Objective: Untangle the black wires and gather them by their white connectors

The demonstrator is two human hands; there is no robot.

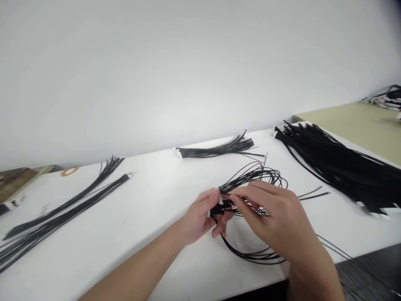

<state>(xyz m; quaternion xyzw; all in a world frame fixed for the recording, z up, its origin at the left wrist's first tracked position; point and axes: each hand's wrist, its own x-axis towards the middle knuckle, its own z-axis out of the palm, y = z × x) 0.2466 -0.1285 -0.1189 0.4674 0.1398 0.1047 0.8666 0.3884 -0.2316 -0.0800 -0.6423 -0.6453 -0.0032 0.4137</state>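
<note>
A: Head view; where's the harness?
B: Black wire bundle [239, 180] is right of centre, held above the white table [150, 200]; white connector [220, 195] at its left end; wires loop off to the right, a lower group sags toward bottom centre.
A: Fingers?
B: Left hand [203, 213] curled closed around the connector and wire roots, thumb on top; right hand [272, 209] has thumb and forefinger nearly together on a thin wire [226, 195] beside the connector; exact tip contact too small to make out.
A: Handling?
B: My read: light; wires springy, smooth, easily tangled; connector small, stiff; hold it by the connector body, single wires near their ends; hard tugs could strain the roots.
A: Nearby?
B: Loose bundle [216, 150] upper centre; big wire pile [341, 165] at right; long bundles [84, 202] at left.
</note>
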